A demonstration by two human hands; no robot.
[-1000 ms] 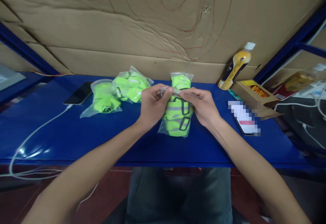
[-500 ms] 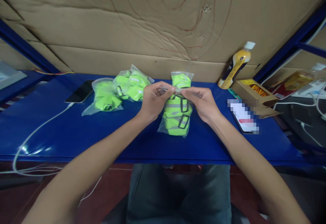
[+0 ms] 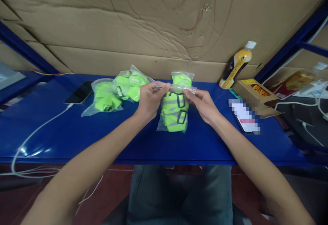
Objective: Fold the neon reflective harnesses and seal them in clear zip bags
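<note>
A clear plastic bag (image 3: 173,114) stuffed with a neon-green reflective strap and black buckles hangs just above the blue table (image 3: 77,136). My left hand (image 3: 150,99) pinches the left end of its top strip, fingers closed. My right hand (image 3: 202,104) pinches the right end of the same strip, fingers closed. Behind it, a similar filled bag (image 3: 182,79) stands against the cardboard wall. Two more filled bags (image 3: 106,97) (image 3: 133,86) lie to the left.
A dark phone (image 3: 79,92) with a white cable (image 3: 33,134) lies at the far left. On the right are a yellow drink bottle (image 3: 237,66), an open cardboard box (image 3: 256,93) and a second phone (image 3: 244,117). A cardboard sheet (image 3: 153,23) backs the table.
Both hands have lifted the bag slightly and slid apart along its top strip. The bag's bottom now sits a little higher and farther from me.
</note>
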